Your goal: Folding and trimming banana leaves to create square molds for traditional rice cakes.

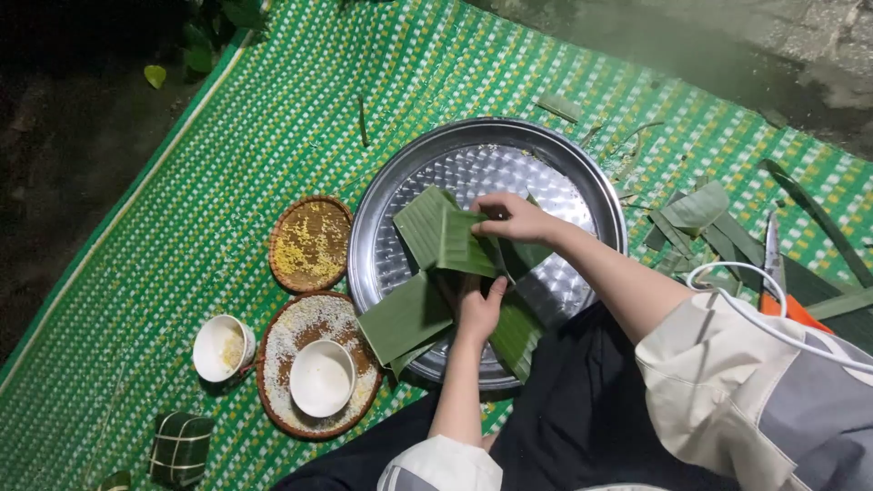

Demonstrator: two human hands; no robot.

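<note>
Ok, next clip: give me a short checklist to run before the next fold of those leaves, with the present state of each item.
1. Left hand presses on the green leaves: ok.
2. Right hand pinches the folded leaf edge: ok.
3. Leaves lie inside the round metal tray: not ok, some overhang its near rim.
4. Filling already on the leaves: cannot tell, the hands cover the centre.
5. Basket of white rice with its bowl stands beside the tray: ok.
</note>
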